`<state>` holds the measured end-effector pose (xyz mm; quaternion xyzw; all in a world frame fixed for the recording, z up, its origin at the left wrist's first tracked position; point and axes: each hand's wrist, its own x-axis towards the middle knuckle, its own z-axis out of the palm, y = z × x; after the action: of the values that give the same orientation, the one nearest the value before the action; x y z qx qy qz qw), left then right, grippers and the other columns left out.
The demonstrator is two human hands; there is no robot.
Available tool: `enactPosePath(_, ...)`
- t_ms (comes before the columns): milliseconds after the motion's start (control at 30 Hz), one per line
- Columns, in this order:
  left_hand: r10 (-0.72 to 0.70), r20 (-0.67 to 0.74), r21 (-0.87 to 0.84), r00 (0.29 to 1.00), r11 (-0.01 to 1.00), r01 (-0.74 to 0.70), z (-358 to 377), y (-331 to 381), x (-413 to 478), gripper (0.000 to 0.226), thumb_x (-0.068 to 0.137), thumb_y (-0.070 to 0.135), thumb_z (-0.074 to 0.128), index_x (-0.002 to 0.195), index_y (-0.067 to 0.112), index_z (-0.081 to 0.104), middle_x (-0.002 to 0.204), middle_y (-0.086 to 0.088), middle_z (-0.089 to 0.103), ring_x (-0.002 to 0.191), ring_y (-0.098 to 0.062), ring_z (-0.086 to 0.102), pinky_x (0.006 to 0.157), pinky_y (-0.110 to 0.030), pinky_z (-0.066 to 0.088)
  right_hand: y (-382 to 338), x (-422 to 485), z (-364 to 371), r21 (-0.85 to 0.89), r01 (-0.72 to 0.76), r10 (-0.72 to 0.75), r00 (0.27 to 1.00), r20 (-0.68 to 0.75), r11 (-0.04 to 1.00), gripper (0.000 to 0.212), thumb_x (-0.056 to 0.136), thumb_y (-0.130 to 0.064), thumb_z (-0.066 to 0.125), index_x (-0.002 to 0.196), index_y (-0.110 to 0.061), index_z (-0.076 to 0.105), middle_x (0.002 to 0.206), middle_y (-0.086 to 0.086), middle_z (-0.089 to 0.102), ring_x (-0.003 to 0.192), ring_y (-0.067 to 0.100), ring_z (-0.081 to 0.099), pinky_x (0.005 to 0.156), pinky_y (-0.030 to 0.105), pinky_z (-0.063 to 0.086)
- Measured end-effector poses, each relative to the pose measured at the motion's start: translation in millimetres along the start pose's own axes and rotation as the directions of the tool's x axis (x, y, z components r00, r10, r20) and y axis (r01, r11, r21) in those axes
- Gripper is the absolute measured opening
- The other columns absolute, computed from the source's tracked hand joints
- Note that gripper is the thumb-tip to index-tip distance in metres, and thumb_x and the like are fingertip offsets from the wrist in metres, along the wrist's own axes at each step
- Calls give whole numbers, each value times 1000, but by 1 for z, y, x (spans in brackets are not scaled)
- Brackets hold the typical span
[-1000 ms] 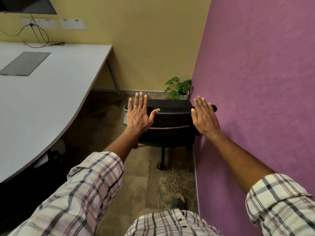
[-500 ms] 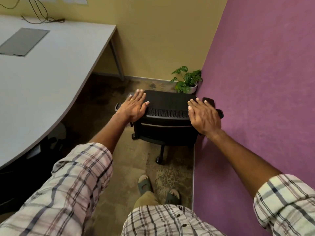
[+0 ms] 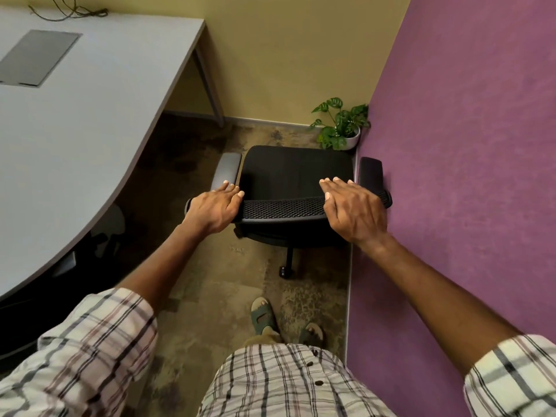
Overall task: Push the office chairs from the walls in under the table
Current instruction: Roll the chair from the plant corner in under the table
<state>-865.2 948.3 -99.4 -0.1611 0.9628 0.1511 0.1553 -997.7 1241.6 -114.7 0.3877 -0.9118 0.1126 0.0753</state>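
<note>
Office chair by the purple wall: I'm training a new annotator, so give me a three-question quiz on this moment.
1. True or false: both hands rest on the chair's backrest.
2. The potted plant stands: A) on the table, B) in the corner behind the office chair, C) under the table.
3. Which hand is nearer the purple wall?

Key: 1 true, the left hand and right hand lie on its top edge; 2 B; 3 right.

— What colours did the office chair (image 3: 296, 173) have?
— Black seat, black mesh along the backrest top, grey armrest (image 3: 226, 173) on the left.
— And around it?
— A pale grey counter (image 3: 78, 121), a mustard-yellow wall (image 3: 288, 55), a purple wall (image 3: 469, 145), mottled brown floor (image 3: 216, 284), a green-leaved plant (image 3: 338, 123) in a white pot.
— The sleeves (image 3: 90, 350)?
— White plaid, dark and reddish lines.
</note>
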Motion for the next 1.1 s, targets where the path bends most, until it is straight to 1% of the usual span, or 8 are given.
enactPosePath(200,-50,-72,-29,996,998,48,8,19,-9,58,114,39,22,154,5,47,163,-14,42,157,-27,28,126,-46,25,22,12,0,-22,64,-64,998,8,998,53,103,-30,28,139,-12,62,141,4,64,134,17,58,116,36,41)
enactPosePath(267,-103,-92,-43,990,994,100,11,22,-15,59,114,41,21,156,6,44,164,-13,40,157,-26,26,127,-46,24,25,20,2,-16,107,-106,994,25,994,53,102,-29,29,139,-11,63,140,5,65,133,18,59,117,37,41)
enactPosePath(433,-144,-133,-57,981,989,138,14,24,-19,59,114,41,21,157,7,42,165,-13,39,158,-27,25,128,-46,17,26,41,0,23,149,-151,984,100,989,56,99,-29,27,140,-12,62,144,5,61,138,18,54,120,38,36)
enactPosePath(633,-201,-168,-77,965,979,190,16,29,-14,64,112,48,18,158,12,42,165,-12,39,158,-27,25,129,-47,17,37,69,-1,22,208,-209,965,156,978,59,99,-30,24,144,-12,57,149,5,57,142,17,49,122,37,34)
enactPosePath(867,-325,-244,-108,914,945,308,7,5,6,77,109,60,14,158,7,41,163,-13,41,157,-26,26,129,-47,19,28,126,15,78,288,-298,934,195,954,59,99,-30,24,147,-14,55,152,4,54,144,15,47,122,34,33)
enactPosePath(1000,-353,-269,-109,896,936,336,2,-5,20,77,109,60,14,158,8,41,163,-12,41,157,-26,27,128,-47,19,26,157,22,101,325,-338,926,170,940,58,99,-30,25,145,-16,57,149,2,57,140,13,51,120,32,36)
enactPosePath(1067,-396,-291,-141,871,918,370,-11,-23,43,77,108,60,13,158,9,41,164,-11,40,157,-26,27,128,-46,19,22,198,31,114,340,-356,917,179,934,58,99,-31,25,145,-16,57,149,2,57,140,13,51,120,32,37)
enactPosePath(1100,-385,-300,-131,873,923,362,-13,-22,45,77,108,61,13,158,9,41,164,-11,40,157,-26,27,128,-46,19,23,202,31,108,350,-365,916,167,930,58,100,-31,25,145,-16,57,150,1,56,140,13,51,120,33,37)
